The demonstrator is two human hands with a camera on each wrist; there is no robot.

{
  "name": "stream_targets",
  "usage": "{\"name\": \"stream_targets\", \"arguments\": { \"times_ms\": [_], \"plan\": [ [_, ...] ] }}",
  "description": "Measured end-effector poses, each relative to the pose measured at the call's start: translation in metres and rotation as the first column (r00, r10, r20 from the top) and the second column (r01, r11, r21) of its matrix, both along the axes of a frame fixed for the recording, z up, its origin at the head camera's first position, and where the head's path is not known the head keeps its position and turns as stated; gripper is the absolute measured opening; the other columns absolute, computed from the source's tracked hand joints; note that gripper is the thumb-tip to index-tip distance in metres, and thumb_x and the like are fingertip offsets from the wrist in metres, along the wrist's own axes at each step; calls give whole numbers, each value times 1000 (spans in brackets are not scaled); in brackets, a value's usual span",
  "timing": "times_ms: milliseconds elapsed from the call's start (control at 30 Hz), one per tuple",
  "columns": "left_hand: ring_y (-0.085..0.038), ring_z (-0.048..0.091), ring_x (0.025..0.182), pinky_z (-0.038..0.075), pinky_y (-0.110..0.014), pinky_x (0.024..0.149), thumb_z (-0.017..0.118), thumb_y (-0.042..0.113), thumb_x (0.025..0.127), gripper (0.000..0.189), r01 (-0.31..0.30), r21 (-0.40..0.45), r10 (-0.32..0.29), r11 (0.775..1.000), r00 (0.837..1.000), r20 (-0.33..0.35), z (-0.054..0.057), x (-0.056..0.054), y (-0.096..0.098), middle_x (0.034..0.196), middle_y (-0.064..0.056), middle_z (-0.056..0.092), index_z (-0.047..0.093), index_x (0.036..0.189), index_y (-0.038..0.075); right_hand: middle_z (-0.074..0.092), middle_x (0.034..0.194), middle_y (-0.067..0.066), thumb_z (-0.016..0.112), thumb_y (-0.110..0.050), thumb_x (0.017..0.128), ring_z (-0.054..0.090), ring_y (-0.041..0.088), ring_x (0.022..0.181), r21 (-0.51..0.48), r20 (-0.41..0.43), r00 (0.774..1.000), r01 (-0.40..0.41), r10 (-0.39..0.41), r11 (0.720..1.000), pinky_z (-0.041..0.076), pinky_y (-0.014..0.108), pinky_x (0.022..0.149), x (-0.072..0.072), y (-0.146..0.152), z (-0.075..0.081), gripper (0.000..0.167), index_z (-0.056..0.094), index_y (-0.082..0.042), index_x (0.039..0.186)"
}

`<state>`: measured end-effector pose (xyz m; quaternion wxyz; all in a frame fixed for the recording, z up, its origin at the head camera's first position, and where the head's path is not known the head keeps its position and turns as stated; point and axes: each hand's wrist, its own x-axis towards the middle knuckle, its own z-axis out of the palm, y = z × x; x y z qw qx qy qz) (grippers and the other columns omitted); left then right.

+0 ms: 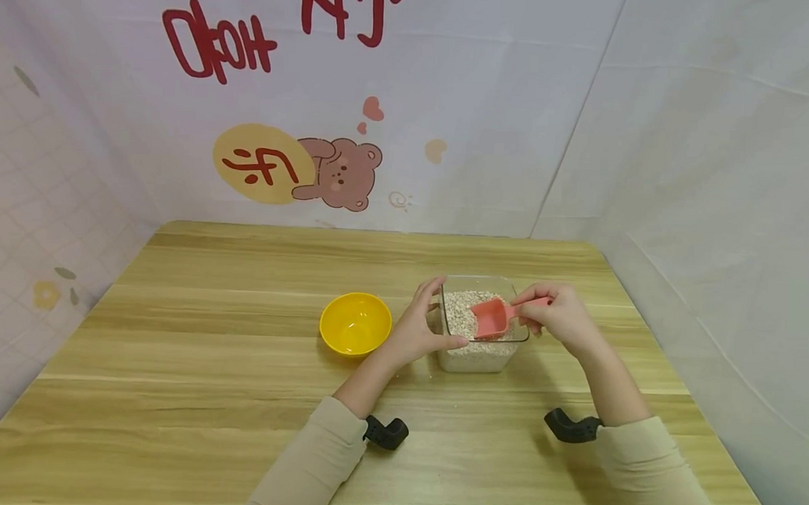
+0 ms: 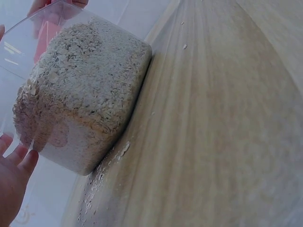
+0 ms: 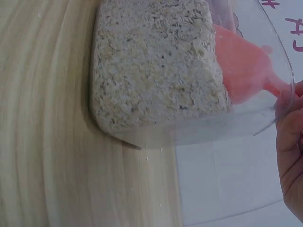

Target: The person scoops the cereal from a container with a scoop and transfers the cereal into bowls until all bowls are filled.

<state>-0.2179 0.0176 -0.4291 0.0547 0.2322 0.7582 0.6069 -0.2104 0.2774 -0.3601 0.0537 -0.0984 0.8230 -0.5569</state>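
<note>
A clear square container [image 1: 477, 368] of oat flakes [image 1: 460, 312] stands on the table, right of centre. My left hand [image 1: 413, 333] holds its left side, the thumb at the front rim and the fingers spread towards the back corner. In my right hand [image 1: 564, 317] is the handle of a pink scoop [image 1: 491, 319], pinched above the container's right rim. The scoop's bowl sits at the surface of the oats, inside the container. From the right wrist view, the scoop [image 3: 241, 66] shows through the clear wall, its lower edge against the oats [image 3: 151, 61].
A yellow bowl [image 1: 356, 324] stands left of the container, close beside my left forearm. Loose flakes [image 2: 94, 189] lie on the wooden table [image 1: 205, 394] by the container's base. White cloth walls [image 1: 489, 136] rise behind the table and at both sides.
</note>
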Motion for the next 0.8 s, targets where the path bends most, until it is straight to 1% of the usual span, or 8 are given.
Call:
{"name": "stream_targets", "arguments": {
  "times_ms": [100, 200, 267, 467, 667, 733, 800],
  "plan": [
    [-30, 41, 129, 40, -44, 100, 86, 31, 71, 104, -4, -1, 4, 1000, 1000, -3, 0, 0, 0, 153, 5, 22, 21, 153, 26, 61, 63, 15, 64, 2, 83, 43, 11, 44, -8, 18, 999, 29, -29, 1000, 38, 25, 42, 0, -3, -2, 15, 65, 12, 95],
    [-31, 41, 128, 40, -45, 100, 86, 30, 71, 105, -4, 0, 4, 1000, 1000, -5, 0, 0, 1, 152, 5, 22, 21, 153, 24, 61, 61, 9, 64, 2, 83, 35, 9, 42, -7, 25, 998, 56, -56, 998, 31, 23, 41, 0, -7, -3, 16, 65, 11, 95],
    [-30, 41, 128, 40, -44, 100, 86, 30, 71, 105, -5, -2, 5, 1000, 1000, -5, 0, 0, 1, 152, 6, 22, 21, 153, 24, 61, 60, 5, 64, 1, 82, 32, 7, 41, 2, 22, 997, 70, -70, 998, 29, 23, 41, 1, -9, -4, 17, 66, 11, 95],
    [-30, 40, 128, 40, -45, 99, 86, 33, 71, 104, -18, -6, 18, 1000, 1000, -3, 0, 0, 2, 152, 7, 23, 21, 152, 30, 59, 57, 2, 65, -2, 81, 33, 7, 43, 45, 0, 995, 103, -104, 994, 31, 23, 42, 2, -14, -5, 17, 68, 8, 94],
    [-28, 41, 128, 40, -44, 99, 87, 33, 70, 104, -27, -3, 27, 1000, 1000, 5, -1, 1, 2, 152, 8, 23, 21, 151, 34, 62, 60, 4, 67, -3, 81, 35, 8, 48, 80, -21, 992, 122, -121, 989, 33, 26, 48, 3, -16, -8, 15, 69, 5, 93],
    [-27, 41, 128, 40, -44, 100, 87, 32, 70, 104, -28, 2, 28, 1000, 1000, 6, -1, 1, 2, 151, 9, 23, 22, 151, 35, 64, 63, 7, 67, -3, 81, 37, 8, 50, 76, -25, 992, 128, -127, 989, 34, 28, 50, 4, -17, -8, 15, 70, 5, 93],
    [-27, 41, 128, 40, -44, 100, 87, 31, 70, 104, -26, 8, 26, 1000, 1000, 3, -1, 0, 2, 151, 8, 23, 22, 151, 33, 65, 65, 9, 67, -3, 80, 44, 9, 53, 74, -26, 991, 133, -131, 988, 39, 29, 55, 4, -17, -9, 16, 70, 5, 94]
  ]
}}
